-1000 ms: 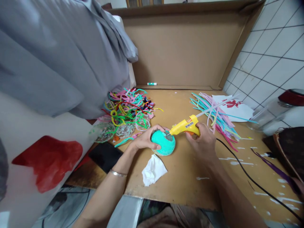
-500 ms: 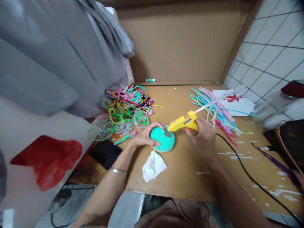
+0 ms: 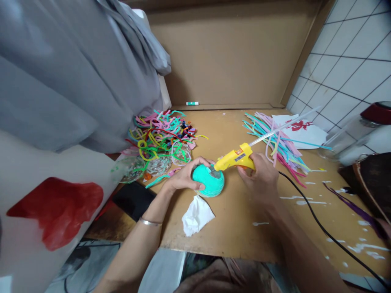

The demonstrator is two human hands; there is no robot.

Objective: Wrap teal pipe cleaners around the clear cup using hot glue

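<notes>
My left hand (image 3: 187,175) grips a rounded bowl-like piece (image 3: 208,183) covered in turquoise pipe cleaner, with a greyish bare patch near its top. The thumb lies along its near side and the fingers curl over its far side. My right hand (image 3: 260,174) is wrapped round the handle of a yellow glue gun (image 3: 234,158). Its nozzle points left and meets the bare patch, though exact contact is hard to make out. A long clear glue stick (image 3: 284,126) juts from the back of the gun. Below the piece lies a crumpled white tissue (image 3: 198,215).
Tangled pipe cleaners (image 3: 161,134) are heaped at the left, by clear plastic pieces (image 3: 159,165) and a black phone (image 3: 134,199). Straight pipe cleaners (image 3: 279,146) lie at right, near a glass jar (image 3: 345,140) and brown bag (image 3: 372,183). A black cord (image 3: 317,221) crosses the table's right side.
Both hands keep nearly the same pose, with the glue gun at the turquoise piece. The whole view has shifted very slightly.
</notes>
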